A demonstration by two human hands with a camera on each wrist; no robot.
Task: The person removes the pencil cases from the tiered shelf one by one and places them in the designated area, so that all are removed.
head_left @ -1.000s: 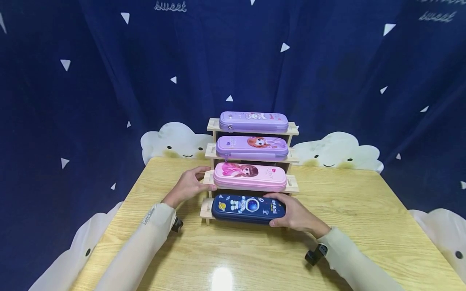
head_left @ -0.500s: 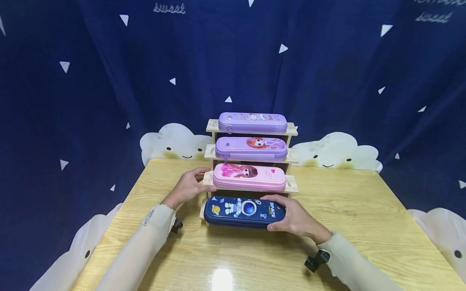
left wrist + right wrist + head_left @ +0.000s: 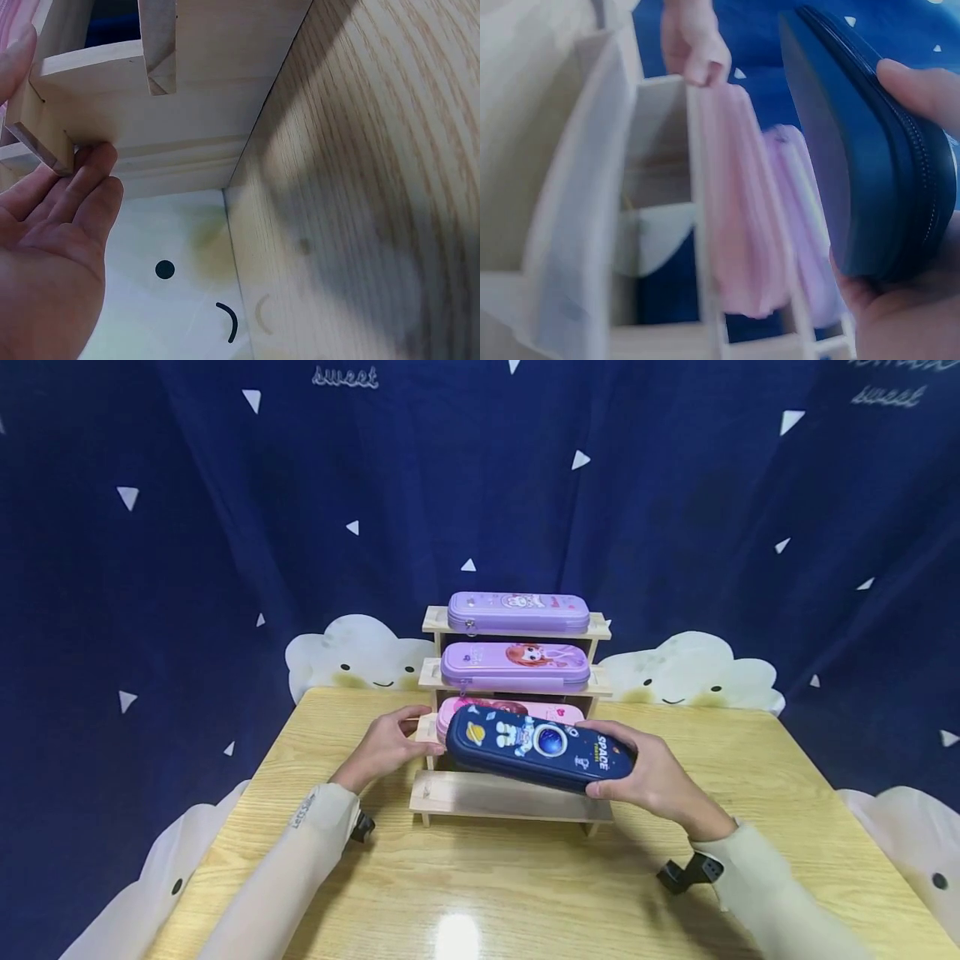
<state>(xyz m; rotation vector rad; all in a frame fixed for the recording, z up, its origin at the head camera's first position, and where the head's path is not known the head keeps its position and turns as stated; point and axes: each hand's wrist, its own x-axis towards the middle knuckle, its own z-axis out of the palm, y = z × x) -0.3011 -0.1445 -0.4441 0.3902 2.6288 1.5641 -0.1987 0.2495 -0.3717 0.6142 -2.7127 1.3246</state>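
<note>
A navy pencil case (image 3: 540, 745) with an astronaut and "SPACE" lettering is held in the air by my right hand (image 3: 651, 777), thumb and fingers around its right end. It hangs above the bare lowest shelf of the wooden rack (image 3: 517, 797) and hides part of the pink pencil case (image 3: 450, 714) on the shelf behind. My left hand (image 3: 384, 747) grips the left end of that pink case's shelf; in the left wrist view its fingers (image 3: 94, 176) curl under the wooden end, thumb on top. The right wrist view shows the navy case's zipper (image 3: 900, 112).
Two purple pencil cases, one with a red-haired girl (image 3: 516, 665) and one with a rabbit (image 3: 519, 612), lie on the upper shelves. The rack stands on a wood-grain table (image 3: 360, 893). Behind hangs a dark blue curtain (image 3: 660, 493) with cloud shapes along the table's edge.
My right hand has lifted the navy pencil case off the lowest shelf, up and to the right, baring that shelf. My left hand has stayed on the rack.
</note>
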